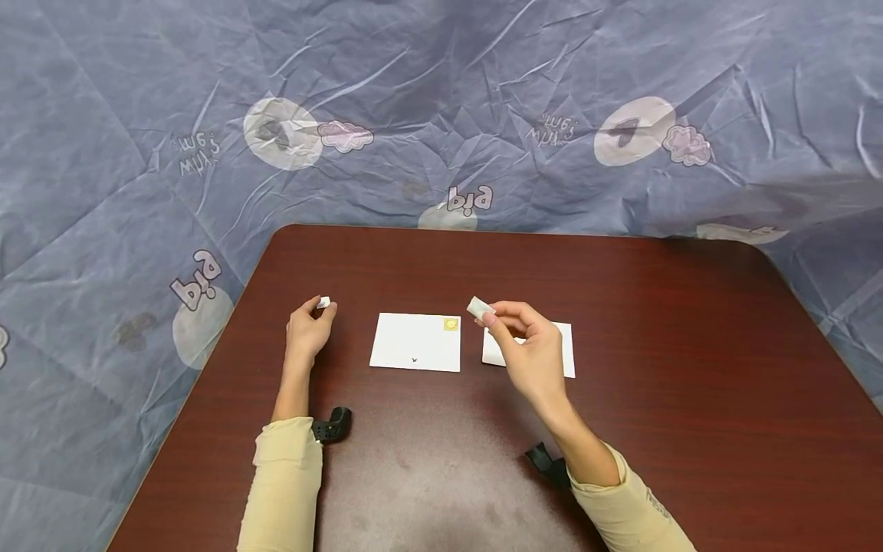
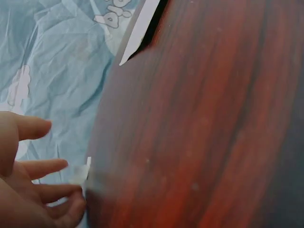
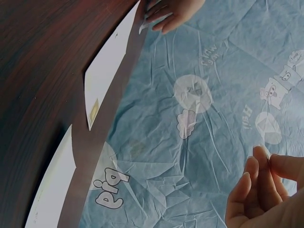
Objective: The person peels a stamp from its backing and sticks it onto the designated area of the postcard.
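Note:
My right hand (image 1: pixel 531 349) pinches a small pale slip of paper (image 1: pixel 480 309) between thumb and fingertips, raised above the table. In the right wrist view the right hand (image 3: pixel 263 190) hides nearly all of that slip. At the table's left side my left hand (image 1: pixel 308 331) reaches out beside another small white slip (image 1: pixel 324 302). From the left wrist, the thumb stands apart from the fingers of this hand (image 2: pixel 38 183), with the white slip (image 2: pixel 84 172) near the fingertips; whether they touch it is unclear. Between the hands lies a white envelope (image 1: pixel 414 343) with a yellow stamp-like square (image 1: pixel 451 324).
A second white paper piece (image 1: pixel 568 349), perhaps an envelope, lies partly behind the right hand. The dark red-brown table (image 1: pixel 428 460) ends at a rounded far edge. Behind it hangs a crinkled blue printed sheet (image 1: pixel 441 100). Black wrist mounts (image 1: pixel 334 426) sit on both forearms.

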Available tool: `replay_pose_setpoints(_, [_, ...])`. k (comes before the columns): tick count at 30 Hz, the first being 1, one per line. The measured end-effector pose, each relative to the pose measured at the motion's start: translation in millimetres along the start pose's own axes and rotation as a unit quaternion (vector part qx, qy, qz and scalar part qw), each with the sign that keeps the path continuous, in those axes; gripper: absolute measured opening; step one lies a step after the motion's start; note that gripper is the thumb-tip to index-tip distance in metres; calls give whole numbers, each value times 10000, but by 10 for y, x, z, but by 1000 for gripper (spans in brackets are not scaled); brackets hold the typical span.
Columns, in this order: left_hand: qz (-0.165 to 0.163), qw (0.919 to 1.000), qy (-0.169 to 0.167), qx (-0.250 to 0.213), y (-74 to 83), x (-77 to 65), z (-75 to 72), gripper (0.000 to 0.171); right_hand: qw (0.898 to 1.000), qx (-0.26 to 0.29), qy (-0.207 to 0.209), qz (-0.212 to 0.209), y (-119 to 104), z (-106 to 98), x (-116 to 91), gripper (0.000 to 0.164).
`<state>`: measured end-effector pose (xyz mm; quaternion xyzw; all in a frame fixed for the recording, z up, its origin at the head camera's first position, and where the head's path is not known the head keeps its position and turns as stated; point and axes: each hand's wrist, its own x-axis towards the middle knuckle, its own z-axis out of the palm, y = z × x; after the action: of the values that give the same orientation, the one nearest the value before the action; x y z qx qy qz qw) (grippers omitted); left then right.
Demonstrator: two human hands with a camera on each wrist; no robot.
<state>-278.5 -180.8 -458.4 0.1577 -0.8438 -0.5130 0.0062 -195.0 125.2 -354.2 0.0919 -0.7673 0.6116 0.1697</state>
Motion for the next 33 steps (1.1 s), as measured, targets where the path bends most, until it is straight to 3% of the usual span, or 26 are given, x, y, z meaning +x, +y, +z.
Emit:
replay_pose_setpoints(6, [-68,9939,327,1055,60,-30,21,74,9996,-61,78,-272,22,-2,5,12])
replay_pose_setpoints(12, [-77,9922,502,1141,91,-69,20,81,9994,-112,122,-304,28,-1,2,12])
replay_pose_setpoints(15, [387,9933,255,1061,236,-176,9,73,9981,-210,230,-534,53,3,3,11])
replay_pose_setpoints(18, [1136,9911,-319,619,529,-393,23,59,9917,-439,406,-1142,196,6,32,10])
replay_pose_setpoints(20, [1675,9829,-748,184,738,-566,77,49,9827,-634,519,-1661,303,6,53,13])
replay_pose_setpoints(23, [2327,9639,-1244,-350,976,-808,216,37,9646,-854,592,-2425,436,5,81,17])
replay_pose_setpoints(26, [2560,9440,-1901,-848,1113,-991,370,28,9413,-1003,571,-3171,464,10,92,17])
replay_pose_setpoints(28, [2537,9328,-2265,-1191,1164,-1072,456,26,9249,-1060,477,-3619,464,17,100,13])
replay_pose_setpoints(30, [2461,9301,-2333,-1412,1186,-1123,524,25,9067,-1139,373,-4043,458,27,107,8])
replay_pose_setpoints(33, [2473,9364,-2012,-1469,1192,-1158,586,21,8818,-1260,278,-4536,453,44,116,10])
